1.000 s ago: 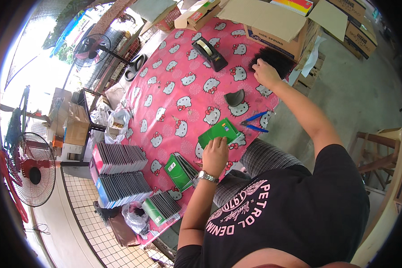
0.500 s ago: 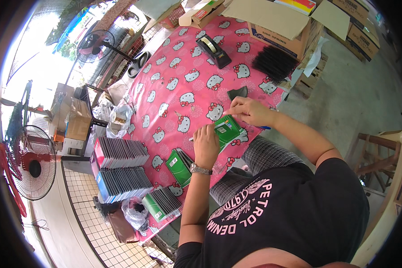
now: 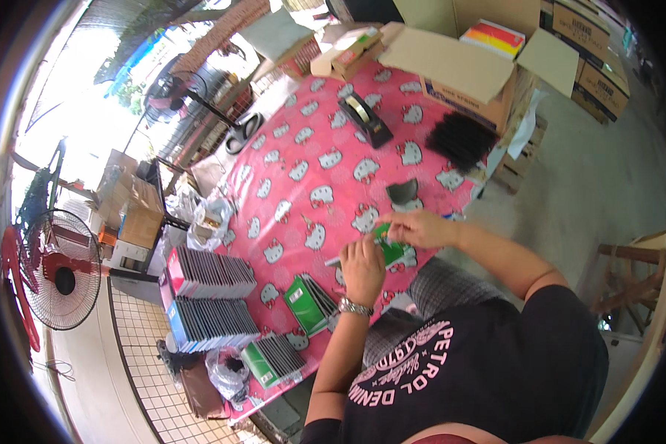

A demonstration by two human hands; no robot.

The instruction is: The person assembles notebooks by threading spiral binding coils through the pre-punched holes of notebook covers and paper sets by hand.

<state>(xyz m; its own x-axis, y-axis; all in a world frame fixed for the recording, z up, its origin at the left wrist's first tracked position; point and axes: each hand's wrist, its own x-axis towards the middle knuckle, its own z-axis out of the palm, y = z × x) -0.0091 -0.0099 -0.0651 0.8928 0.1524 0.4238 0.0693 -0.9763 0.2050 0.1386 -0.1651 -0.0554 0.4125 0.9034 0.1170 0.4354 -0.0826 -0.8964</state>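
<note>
In front of my body, a flat green packet (image 3: 392, 252) lies between my hands over the table's near edge. My left hand (image 3: 362, 268) is closed at its left side, fingers curled down, and a thin pale strip (image 3: 334, 262) sticks out beyond the fingers. At the packet's upper edge, the fingers of my right hand (image 3: 419, 229) are pinched together; whatever is between them is too small to make out. Left of my wrist, a small fanned stack of green packets (image 3: 308, 305) rests on the cloth. A dark curved piece (image 3: 402, 192) lies just beyond my right hand.
A pink patterned cloth (image 3: 296, 200) covers the table. Rows of pink-edged packets (image 3: 211, 275), blue-edged packets (image 3: 213, 323) and green packets (image 3: 274, 360) stand at the left. Farther back are a tape dispenser (image 3: 366, 122), a black bristly bundle (image 3: 460, 142) and an open carton (image 3: 459, 70).
The whole view has shifted, so the table appears lower and further right. My right hand has come down closer to my left hand, onto the green packet's upper edge.
</note>
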